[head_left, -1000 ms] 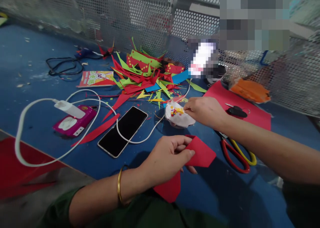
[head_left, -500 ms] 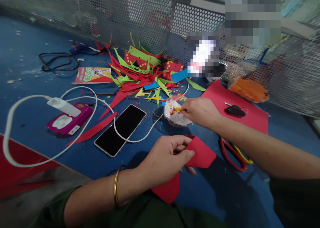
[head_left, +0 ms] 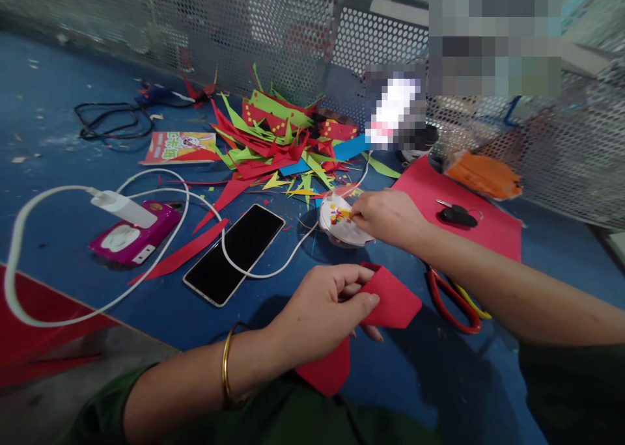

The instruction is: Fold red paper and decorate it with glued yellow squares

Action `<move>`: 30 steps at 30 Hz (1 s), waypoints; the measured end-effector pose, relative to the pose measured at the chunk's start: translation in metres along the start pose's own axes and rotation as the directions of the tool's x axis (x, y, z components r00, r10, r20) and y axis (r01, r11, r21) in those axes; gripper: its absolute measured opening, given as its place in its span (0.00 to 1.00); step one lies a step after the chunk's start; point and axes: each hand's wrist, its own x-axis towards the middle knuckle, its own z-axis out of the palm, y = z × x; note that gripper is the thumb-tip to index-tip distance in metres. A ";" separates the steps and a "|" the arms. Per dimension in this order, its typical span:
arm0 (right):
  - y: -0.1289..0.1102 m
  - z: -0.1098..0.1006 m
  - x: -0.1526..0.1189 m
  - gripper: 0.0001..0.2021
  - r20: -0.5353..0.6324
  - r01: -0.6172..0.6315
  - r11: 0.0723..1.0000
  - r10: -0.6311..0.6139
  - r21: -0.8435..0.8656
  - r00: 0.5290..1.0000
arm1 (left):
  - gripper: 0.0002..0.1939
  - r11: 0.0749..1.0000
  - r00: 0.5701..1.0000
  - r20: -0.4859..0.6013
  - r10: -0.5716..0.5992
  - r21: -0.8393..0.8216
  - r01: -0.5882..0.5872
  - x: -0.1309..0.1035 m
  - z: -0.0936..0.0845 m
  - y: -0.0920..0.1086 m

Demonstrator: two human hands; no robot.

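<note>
My left hand [head_left: 332,308] is closed on a folded red paper piece [head_left: 390,298], gripping it between thumb and fingers. More red paper [head_left: 326,367] shows below that hand, close to my lap. My right hand [head_left: 385,216] reaches to a small white dish [head_left: 344,238] that holds tiny red and yellow paper bits [head_left: 338,212]. Its fingertips are pinched together at the dish's right side; whatever they hold is hidden. Just right of the folded paper lie red-handled scissors [head_left: 454,305], partly under my right forearm.
A phone [head_left: 235,255] lies left of the dish, crossed by a white cable [head_left: 261,276]. Farther left sits a purple power strip [head_left: 135,233] with a charger. Coloured paper scraps [head_left: 273,139] are heaped behind. A car key [head_left: 458,215] rests on a red sheet [head_left: 500,237] at right.
Very little differs. My right hand has shifted slightly left over the dish, fingers still pinched. My left hand keeps its hold on the folded red paper.
</note>
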 end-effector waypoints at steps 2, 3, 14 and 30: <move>0.000 0.000 -0.001 0.13 -0.002 -0.001 1.000 0.001 0.010 1.000 | 0.12 1.000 1.000 -0.001 0.003 -0.001 -0.003 -0.001 0.000 0.000; 0.000 0.000 -0.001 0.13 -0.004 -0.003 1.000 0.003 0.016 1.000 | 0.12 1.000 1.000 -0.001 0.006 0.000 -0.006 -0.001 0.000 0.000; 0.013 -0.014 -0.014 0.10 -0.088 -0.154 0.879 0.216 0.452 0.972 | 0.11 0.998 0.998 -0.036 0.055 -0.017 -0.056 0.003 -0.003 -0.002; -0.033 -0.040 -0.144 0.08 -0.120 0.000 0.195 0.605 0.981 0.787 | 0.07 0.971 0.968 -0.114 0.223 -0.060 -0.231 -0.001 0.009 0.004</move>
